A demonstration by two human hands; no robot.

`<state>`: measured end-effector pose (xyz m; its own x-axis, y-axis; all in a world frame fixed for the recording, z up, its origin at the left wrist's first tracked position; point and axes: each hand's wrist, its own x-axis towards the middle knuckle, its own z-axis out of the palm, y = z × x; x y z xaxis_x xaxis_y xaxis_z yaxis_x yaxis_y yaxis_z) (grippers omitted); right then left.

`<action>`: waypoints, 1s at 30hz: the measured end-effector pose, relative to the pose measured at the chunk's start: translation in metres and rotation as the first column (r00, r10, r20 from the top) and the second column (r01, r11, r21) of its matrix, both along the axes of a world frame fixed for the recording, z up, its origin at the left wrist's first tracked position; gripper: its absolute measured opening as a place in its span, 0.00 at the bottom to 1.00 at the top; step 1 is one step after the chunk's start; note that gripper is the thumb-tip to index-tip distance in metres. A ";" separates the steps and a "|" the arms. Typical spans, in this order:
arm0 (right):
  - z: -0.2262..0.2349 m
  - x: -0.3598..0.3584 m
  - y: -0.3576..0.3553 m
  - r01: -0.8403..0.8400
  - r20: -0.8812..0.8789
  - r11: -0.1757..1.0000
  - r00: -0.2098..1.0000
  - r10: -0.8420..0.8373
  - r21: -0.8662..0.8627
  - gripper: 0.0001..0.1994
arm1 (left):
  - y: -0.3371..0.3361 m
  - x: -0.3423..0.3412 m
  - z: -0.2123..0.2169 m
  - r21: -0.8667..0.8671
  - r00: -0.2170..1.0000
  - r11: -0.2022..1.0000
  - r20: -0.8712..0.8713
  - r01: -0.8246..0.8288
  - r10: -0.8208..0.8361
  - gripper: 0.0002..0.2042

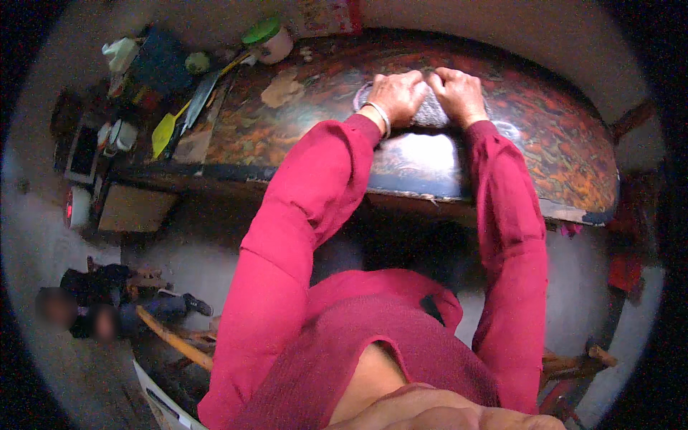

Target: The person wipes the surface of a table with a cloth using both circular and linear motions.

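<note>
Head view shows the left hand [396,94] curled down, fingers bent and pressed onto a grey cloth [430,111] that lies on the table [559,136]. A metal bangle [380,117] sits on that wrist. The right hand [459,93] is just beside it, knuckles up, fingers also bent and gripping the far edge of the same cloth. The two hands nearly touch at the thumbs, and the cloth shows between and under them, near the far side of the tabletop. Whether the fingers pinch a fold or only press flat, I cannot tell from where I stand.

Both arms wear red sleeves [301,215] that reach across the near edge of the table. The tabletop is dark and glossy with an orange and red mottled pattern, and a pale glare sits just below the cloth.

Well to the left, a jar with a green lid [266,39] stands near the far edge. A yellow spatula [166,131] lies on the left end beside a long dark knife-like blade [201,97]. A white cup [123,135] stands further left among clutter. Down on the floor at the lower left, other people [107,304] sit, well apart from the table.
</note>
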<state>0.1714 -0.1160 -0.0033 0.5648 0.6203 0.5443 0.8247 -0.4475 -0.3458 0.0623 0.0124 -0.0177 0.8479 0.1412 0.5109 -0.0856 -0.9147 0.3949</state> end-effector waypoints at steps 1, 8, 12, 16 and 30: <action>-0.002 0.004 0.002 0.021 0.010 1.000 1.000 -0.021 -0.006 0.15 | 0.002 0.004 -0.001 0.013 1.000 1.000 -0.014 -0.006 0.007 0.13; -0.004 -0.003 0.002 0.144 0.002 0.984 0.989 -0.145 -0.100 0.16 | 0.002 0.007 -0.002 0.083 0.997 0.994 0.003 -0.074 0.074 0.13; -0.013 -0.019 -0.011 0.112 0.034 0.993 0.993 -0.111 -0.037 0.15 | -0.006 -0.012 -0.003 0.099 1.000 0.995 -0.001 -0.026 0.026 0.13; -0.008 -0.042 -0.025 0.087 0.038 0.996 0.996 -0.087 -0.015 0.14 | -0.015 -0.033 -0.002 0.112 0.999 0.994 -0.033 -0.003 0.007 0.12; -0.011 -0.077 -0.050 0.028 0.206 0.997 0.978 -0.041 0.066 0.09 | -0.037 -0.099 -0.010 -0.201 0.980 0.961 -0.109 -0.188 0.169 0.38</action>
